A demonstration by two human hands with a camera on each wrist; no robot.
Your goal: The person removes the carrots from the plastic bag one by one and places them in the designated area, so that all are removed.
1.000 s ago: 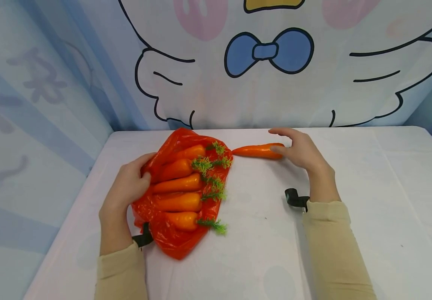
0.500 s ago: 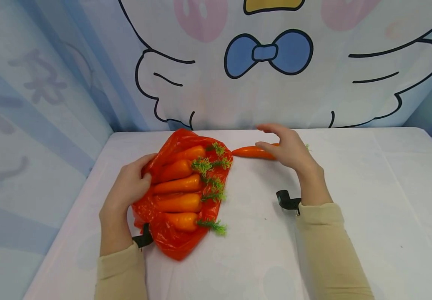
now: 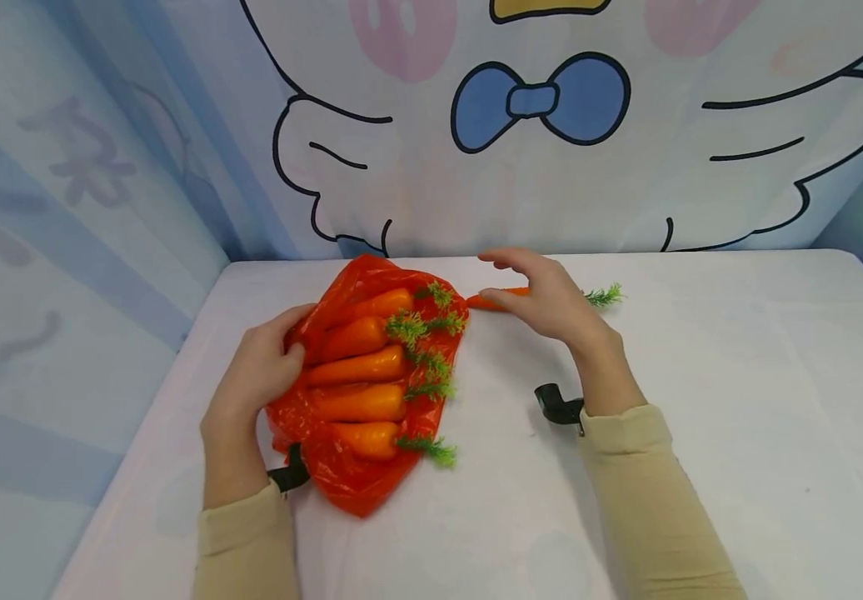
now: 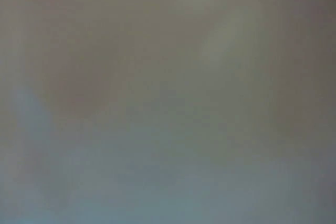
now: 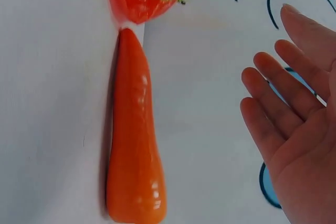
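Right wrist view shows us a loose carrot (image 5: 135,140) lying on the white table (image 3: 761,433), its narrow tip at the edge of a red plastic bag (image 3: 356,493); whether tip and bag touch, we cannot tell. From the head view we see its green top (image 3: 606,296) pointing away from the bag. We find the left hand (image 3: 257,367) gripping the bag's left edge, thumb over the film, while the right hand (image 3: 549,298) hangs by the carrot, fingers relaxed and nothing in its grasp. Left wrist view is too blurred to help us.

From the glossy skin we judge the carrot to be a light, stiff imitation, rather slippery but hard to harm, so a gentle squeeze should do. We would pinch it across the middle or thick end, thumb opposite fingers, and avoid the tapering tip, where a grip may slide. Its fronds look flimsy and poor to pull by. We expect the thin bag to crease easily, so we would steady it by the edge, clear of the five carrots (image 3: 360,404) in it.
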